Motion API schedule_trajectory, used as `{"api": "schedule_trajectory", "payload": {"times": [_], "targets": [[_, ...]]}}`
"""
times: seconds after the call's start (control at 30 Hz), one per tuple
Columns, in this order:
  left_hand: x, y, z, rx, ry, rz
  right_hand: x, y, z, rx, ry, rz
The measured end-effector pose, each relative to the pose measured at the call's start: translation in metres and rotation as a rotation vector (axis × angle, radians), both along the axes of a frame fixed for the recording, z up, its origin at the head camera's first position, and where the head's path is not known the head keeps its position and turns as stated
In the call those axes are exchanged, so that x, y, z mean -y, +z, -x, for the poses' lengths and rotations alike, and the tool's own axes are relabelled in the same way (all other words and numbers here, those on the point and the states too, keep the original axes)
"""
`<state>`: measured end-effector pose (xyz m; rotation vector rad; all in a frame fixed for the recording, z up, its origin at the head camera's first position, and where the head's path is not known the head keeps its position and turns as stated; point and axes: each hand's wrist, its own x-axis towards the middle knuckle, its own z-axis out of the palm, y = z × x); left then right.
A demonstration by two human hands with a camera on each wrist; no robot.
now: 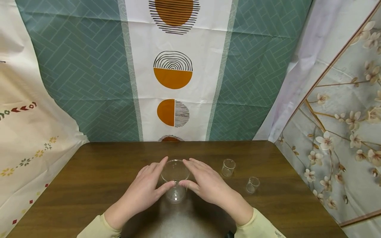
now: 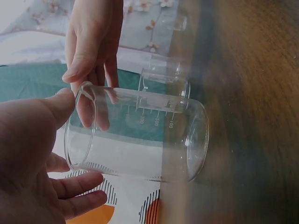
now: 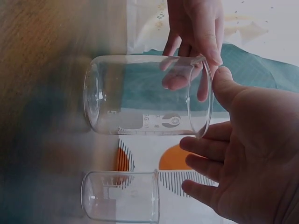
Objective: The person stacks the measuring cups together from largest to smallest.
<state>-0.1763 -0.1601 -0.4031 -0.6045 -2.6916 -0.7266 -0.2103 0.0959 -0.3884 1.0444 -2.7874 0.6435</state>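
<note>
We've got patterned cloth (image 1: pixel 175 43) hung behind a brown wooden bench (image 1: pixel 98 165). Our left hand (image 1: pixel 149 185) and right hand (image 1: pixel 205 181) have fingers pretty much straight, thumbs spread apart, touching round the rim of a big glass beaker (image 1: pixel 176 172) standing upright on the bench between them. Off to the right: a small beaker (image 1: pixel 228 168) and a tinier beaker (image 1: pixel 252 185).

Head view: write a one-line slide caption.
Left hand and right hand flank a large beaker; two smaller beakers stand on the table at right.
</note>
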Motion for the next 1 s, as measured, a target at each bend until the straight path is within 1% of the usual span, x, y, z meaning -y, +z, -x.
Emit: {"api": "schedule_trajectory", "payload": {"times": [0.1,0.27,0.6,0.8,1.0], "targets": [[0.001,0.001,-0.002,0.013,-0.008,-0.004,-0.001,0.000,-0.001,0.005,0.008,0.014],[0.001,0.000,-0.004,0.000,-0.021,0.004,-0.003,0.000,-0.002,0.018,0.012,0.031],[0.004,-0.003,-0.008,0.023,-0.020,0.018,-0.003,0.001,-0.004,0.037,0.023,0.049],[0.004,-0.004,-0.009,0.031,-0.033,0.017,-0.004,0.001,-0.007,0.065,0.027,0.038],[0.003,-0.005,-0.011,0.045,-0.044,0.025,-0.005,0.001,-0.011,0.070,0.026,0.020]]}}
